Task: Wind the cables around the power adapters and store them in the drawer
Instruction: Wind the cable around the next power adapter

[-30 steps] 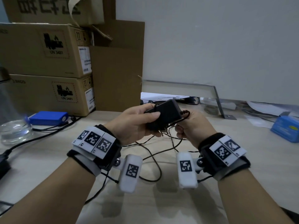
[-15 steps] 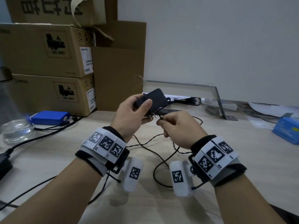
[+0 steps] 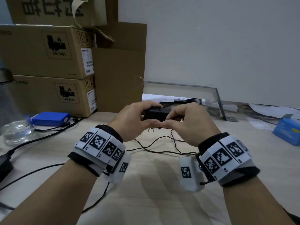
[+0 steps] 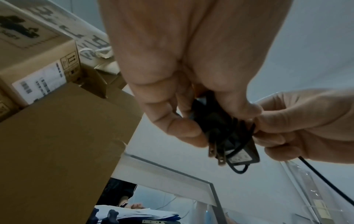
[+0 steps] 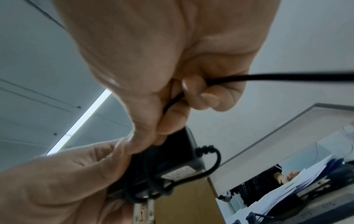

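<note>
Left grip [image 3: 134,120] clamped on black power adapter [image 3: 155,113], prongs down; right grip [image 3: 186,122] pinching its cable [image 5: 277,76], slack trailing across counter [image 3: 154,184].

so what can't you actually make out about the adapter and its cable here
- Turns wound on the power adapter: uncountable; fingers of the left hand and right hand cover them, and the right wrist view is blurred.
- Label: too small.
- Far end of the cable: hidden behind the wrists, head view.
- Drawer: not in view.
</note>
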